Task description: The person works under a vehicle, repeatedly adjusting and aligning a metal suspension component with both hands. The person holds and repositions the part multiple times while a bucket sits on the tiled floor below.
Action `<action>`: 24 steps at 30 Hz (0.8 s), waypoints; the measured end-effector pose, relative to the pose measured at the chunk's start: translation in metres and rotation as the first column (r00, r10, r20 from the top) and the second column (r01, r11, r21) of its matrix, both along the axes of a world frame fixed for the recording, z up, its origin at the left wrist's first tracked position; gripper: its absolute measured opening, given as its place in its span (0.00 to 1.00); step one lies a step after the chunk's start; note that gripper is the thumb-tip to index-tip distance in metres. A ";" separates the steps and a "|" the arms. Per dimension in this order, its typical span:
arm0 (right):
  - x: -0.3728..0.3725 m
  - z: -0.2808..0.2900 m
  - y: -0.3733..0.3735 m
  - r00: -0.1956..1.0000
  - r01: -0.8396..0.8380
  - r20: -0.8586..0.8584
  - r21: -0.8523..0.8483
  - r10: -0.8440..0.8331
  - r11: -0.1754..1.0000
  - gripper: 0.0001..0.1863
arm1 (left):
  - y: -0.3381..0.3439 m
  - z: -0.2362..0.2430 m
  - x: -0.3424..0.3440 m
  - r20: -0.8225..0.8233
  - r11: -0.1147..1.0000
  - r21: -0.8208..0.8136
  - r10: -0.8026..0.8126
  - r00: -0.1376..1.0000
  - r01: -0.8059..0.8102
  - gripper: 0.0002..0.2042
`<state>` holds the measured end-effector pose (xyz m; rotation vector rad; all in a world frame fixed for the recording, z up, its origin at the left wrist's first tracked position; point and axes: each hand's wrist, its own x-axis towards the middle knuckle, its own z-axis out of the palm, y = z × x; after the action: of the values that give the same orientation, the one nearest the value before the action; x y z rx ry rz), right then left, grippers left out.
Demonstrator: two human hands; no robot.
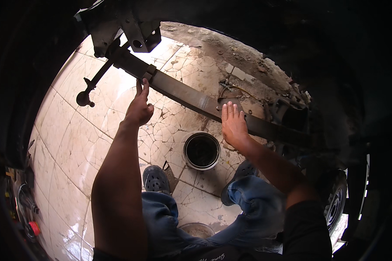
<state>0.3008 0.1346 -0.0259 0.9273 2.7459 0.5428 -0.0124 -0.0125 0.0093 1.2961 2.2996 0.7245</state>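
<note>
in the head view, can judge progress only loosely. see the long flat metal bar (183,92) hung aslant beneath a dark overhead structure, from just below the bracket (137,32) at upper left down into shadow at right. with the clamp (150,71) wrapped around it near the upper end, would count that much as fitted. cannot tell the amount left, nor the firmness of the ends: too dark at right, too crowded at left.

reaching up with the left hand (139,109), two fingers stretched out just under the clamp, apparently touching the bar's lower edge, thumb folded in, pinching nothing. laying the right hand (234,127) over the bar farther down, fingers straight and close together, palm down, likewise gripping nothing. see no tool in either.

as for materials: dull grey-brown steel, smooth and slightly bowed, with a paler rubbed patch midway; by the bracket, folded plate with a round hole; beside it, a slim dark rod (99,77) with a knobbly round end. underneath, glossy cream tiled floor (65,130), webbed with cracks near the round bucket (184,150), pale-rimmed and dark inside. beyond, rough crumbly rubble (217,45); below, perforated rubbery shoes (156,179) and creased, faded jeans (257,204).
</note>
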 end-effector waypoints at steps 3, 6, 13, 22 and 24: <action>-0.003 0.008 -0.002 0.999 0.033 0.026 -0.060 -0.031 0.998 0.42 | -0.002 0.000 -0.003 -0.005 1.000 0.004 -0.008 1.000 0.008 0.46; -0.002 0.008 -0.014 0.999 0.042 0.036 -0.091 -0.039 0.995 0.41 | -0.002 -0.002 -0.004 -0.005 1.000 0.005 -0.009 1.000 0.009 0.46; -0.013 0.027 0.008 0.987 0.121 0.126 -0.135 -0.105 0.983 0.35 | -0.005 0.002 -0.002 -0.007 1.000 -0.014 0.012 1.000 -0.012 0.45; 0.001 0.012 0.000 0.995 0.082 0.057 -0.086 -0.077 0.993 0.39 | 0.001 -0.001 0.002 0.035 1.000 0.002 0.009 0.999 -0.009 0.45; -0.004 0.019 0.009 0.992 0.109 0.072 -0.118 -0.101 0.987 0.38 | 0.000 0.001 0.000 0.028 1.000 0.002 0.002 1.000 -0.002 0.45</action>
<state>0.2969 0.1432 -0.0067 0.9991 2.6212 0.3753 -0.0124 -0.0129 0.0099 1.2767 2.2790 0.7419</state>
